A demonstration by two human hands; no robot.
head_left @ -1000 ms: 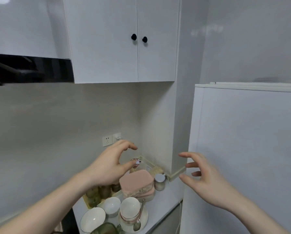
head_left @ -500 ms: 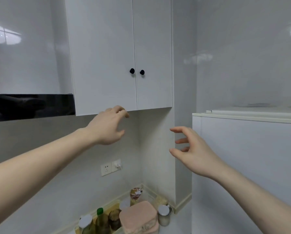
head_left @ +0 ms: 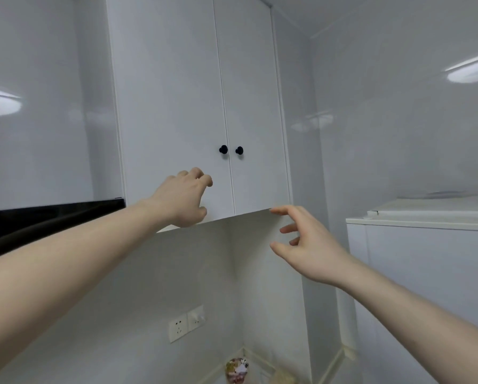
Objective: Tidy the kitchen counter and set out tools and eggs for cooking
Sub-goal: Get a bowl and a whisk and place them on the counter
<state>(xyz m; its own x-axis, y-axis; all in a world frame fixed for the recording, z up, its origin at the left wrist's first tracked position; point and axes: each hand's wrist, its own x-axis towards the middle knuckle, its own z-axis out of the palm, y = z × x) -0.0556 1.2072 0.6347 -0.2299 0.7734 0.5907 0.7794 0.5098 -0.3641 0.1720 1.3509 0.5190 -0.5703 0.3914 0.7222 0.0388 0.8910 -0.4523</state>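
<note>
While fingers hang loose, both hands (head_left: 186,198) raised toward cabinet (head_left: 199,106) doors.

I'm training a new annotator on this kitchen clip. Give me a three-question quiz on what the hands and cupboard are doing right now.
1. True or false: the cupboard doors are shut.
2. Which hand is nearer the two black knobs? A) left hand B) right hand C) neither is in view
3. Fill in: the right hand's forefinger tip is at the cupboard's bottom ____.

Key
1. True. Both doors sit flush, with no gap.
2. A. The left hand is raised in front of the left door, just below the knobs, and touches neither one.
3. Edge. The hand is open and holds nothing.
</note>
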